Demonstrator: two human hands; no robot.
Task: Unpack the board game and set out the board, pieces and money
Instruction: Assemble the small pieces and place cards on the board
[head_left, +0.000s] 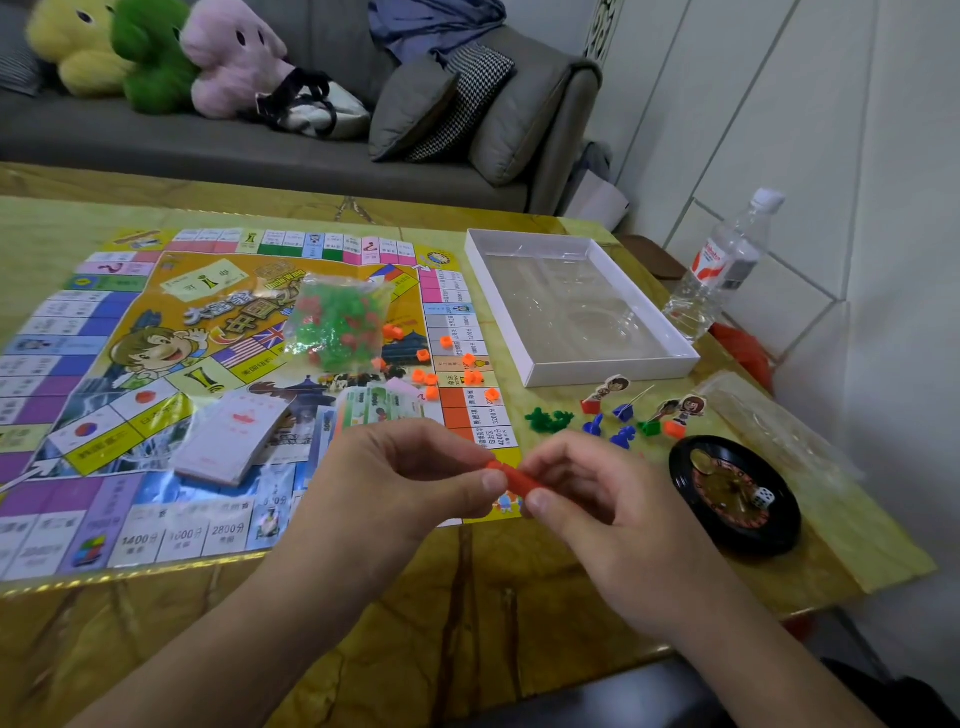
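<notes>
Single head-worn view looks forward and down, close over the table (467, 597); sofa (156, 140) beyond

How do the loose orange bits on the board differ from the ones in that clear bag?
The loose orange pieces lie scattered singly along the board's right edge; the bagged pieces are heaped together inside clear plastic near the board's middle. The loose pieces are all orange; the bagged pieces are mostly green with some red. The loose pieces show sharply, while the bagged pieces are blurred by the plastic. Both are small plastic pieces resting on the board.
</notes>
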